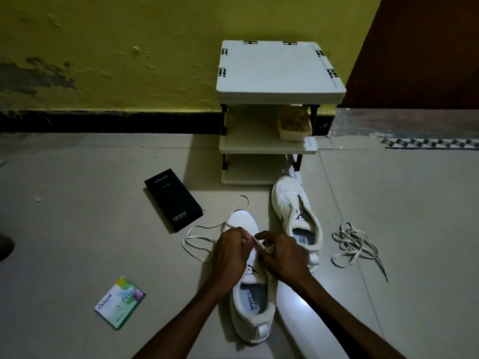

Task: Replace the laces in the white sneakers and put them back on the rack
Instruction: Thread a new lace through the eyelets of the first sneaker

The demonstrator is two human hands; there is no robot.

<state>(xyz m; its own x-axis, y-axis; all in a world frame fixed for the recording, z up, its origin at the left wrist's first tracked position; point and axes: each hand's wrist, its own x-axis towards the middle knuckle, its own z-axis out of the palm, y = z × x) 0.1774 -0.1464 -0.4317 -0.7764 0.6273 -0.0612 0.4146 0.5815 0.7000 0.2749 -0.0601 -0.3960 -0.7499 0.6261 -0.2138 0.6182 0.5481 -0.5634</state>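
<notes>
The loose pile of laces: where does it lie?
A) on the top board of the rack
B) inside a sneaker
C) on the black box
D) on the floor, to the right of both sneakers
D: the pile of laces lies on the floor, to the right of the farther sneaker and apart from it.

Black box, floor, 10 o'clock: "vivo" at far end, "120W" at near end.
Packet, 8 o'clock: "Odonil".
Near sneaker, 6 o'clock, insole: "SPEED FLE…", partly hidden.
Far sneaker, 1 o'clock, insole: "SPEED …XIBLE", partly hidden.
</notes>
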